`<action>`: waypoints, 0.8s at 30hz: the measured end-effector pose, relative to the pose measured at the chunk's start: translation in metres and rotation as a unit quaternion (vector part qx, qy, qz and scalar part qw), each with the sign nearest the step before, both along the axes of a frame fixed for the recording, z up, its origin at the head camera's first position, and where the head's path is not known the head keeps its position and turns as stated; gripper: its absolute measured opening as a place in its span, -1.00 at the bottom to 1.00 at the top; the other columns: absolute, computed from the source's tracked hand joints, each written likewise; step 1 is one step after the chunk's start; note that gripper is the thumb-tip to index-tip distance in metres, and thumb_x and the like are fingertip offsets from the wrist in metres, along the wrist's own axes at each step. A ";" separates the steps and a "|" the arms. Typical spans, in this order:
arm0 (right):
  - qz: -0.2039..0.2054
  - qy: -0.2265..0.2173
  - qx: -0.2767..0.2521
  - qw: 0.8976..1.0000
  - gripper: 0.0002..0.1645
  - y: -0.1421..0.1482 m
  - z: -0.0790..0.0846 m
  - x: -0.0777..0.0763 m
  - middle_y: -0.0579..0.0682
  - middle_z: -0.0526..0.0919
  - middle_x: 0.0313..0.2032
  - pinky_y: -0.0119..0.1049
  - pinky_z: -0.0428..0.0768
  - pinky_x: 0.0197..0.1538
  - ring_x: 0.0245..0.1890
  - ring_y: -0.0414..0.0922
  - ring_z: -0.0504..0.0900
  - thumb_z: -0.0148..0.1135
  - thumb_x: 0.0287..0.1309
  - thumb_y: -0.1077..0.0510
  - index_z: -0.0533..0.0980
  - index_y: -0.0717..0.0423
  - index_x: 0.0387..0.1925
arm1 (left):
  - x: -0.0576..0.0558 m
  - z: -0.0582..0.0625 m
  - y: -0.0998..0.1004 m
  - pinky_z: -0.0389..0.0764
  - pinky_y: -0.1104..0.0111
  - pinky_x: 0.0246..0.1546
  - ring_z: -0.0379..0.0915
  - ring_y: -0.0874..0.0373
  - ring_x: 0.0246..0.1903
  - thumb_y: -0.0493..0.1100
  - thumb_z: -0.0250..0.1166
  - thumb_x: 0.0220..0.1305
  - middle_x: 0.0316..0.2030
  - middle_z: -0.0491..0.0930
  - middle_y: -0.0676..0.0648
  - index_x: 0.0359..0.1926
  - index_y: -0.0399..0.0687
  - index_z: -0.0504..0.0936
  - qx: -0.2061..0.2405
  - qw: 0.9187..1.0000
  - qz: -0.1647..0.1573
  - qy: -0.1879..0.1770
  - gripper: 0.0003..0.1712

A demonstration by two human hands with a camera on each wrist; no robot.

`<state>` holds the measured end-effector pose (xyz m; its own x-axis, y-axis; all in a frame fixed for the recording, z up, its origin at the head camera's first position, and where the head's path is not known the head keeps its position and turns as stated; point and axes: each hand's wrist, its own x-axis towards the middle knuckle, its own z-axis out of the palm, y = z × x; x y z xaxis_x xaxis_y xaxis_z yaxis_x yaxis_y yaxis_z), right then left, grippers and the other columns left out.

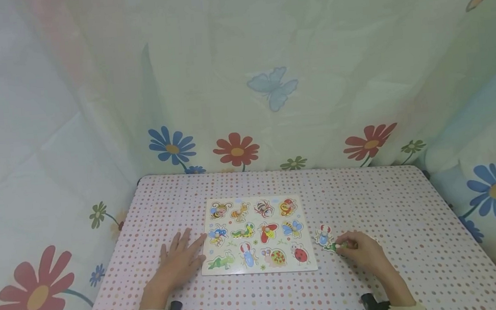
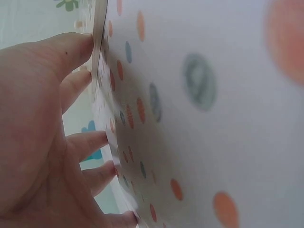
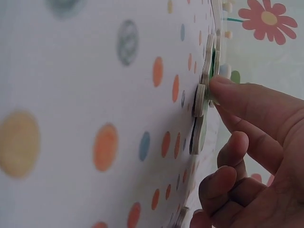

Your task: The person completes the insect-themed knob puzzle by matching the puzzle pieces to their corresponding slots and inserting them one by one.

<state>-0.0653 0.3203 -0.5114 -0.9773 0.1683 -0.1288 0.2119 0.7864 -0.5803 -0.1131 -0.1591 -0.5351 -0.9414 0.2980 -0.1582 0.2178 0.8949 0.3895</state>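
A wooden insect puzzle board (image 1: 236, 272) lies flat, with rows of colourful bugs on it. My left hand (image 1: 177, 262) is spread at its left side, thumb and forefinger touching the board edge (image 2: 98, 42) and the other fingertips down on the cloth. To the right of the board, my right hand (image 1: 362, 251) pinches a green insect puzzle piece (image 1: 329, 248) between thumb and forefinger; its other fingers are curled. A loose blue beetle piece (image 1: 324, 237) with red pincers lies just beyond that hand. In the right wrist view, the puzzle pieces (image 3: 199, 133) overlap close to the cloth.
A dotted cloth (image 1: 265, 301) covers the table. Behind it and at the sides hang curtains (image 1: 308, 36) printed with flowers and butterflies. Black straps (image 1: 375, 305) show at both wrists. Another piece's edge (image 3: 183, 216) appears low in the right wrist view.
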 end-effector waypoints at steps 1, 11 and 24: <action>0.001 0.000 0.001 1.000 -0.73 0.000 0.000 0.000 -0.03 0.44 -0.44 -0.25 0.37 -0.41 -0.43 -0.08 0.39 0.44 0.09 0.20 0.67 0.20 -0.15 | 0.000 -0.001 0.000 -0.35 -0.40 0.32 -0.34 -0.32 0.50 0.12 0.09 0.50 0.56 -0.13 -0.22 0.54 0.30 0.20 0.000 1.000 0.000 0.001 -0.35; 0.009 -0.004 0.039 0.999 -0.74 0.005 0.012 0.004 0.00 0.49 -0.38 -0.22 0.37 -0.38 -0.41 -0.07 0.42 0.45 0.10 0.16 0.68 0.18 -0.17 | 0.000 -0.001 0.001 -0.33 -0.41 0.32 -0.31 -0.33 0.50 0.13 0.10 0.50 0.56 -0.11 -0.22 0.54 0.29 0.21 0.000 1.000 -0.001 0.009 -0.35; 0.007 0.007 0.031 0.999 -0.73 0.000 0.022 0.008 0.00 0.45 -0.40 -0.29 0.39 -0.49 -0.49 -0.10 0.39 0.46 0.06 0.18 0.68 0.19 -0.18 | 0.001 -0.001 0.001 -0.35 -0.41 0.32 -0.33 -0.32 0.50 0.12 0.10 0.50 0.56 -0.11 -0.23 0.54 0.28 0.21 0.002 1.000 -0.001 0.006 -0.35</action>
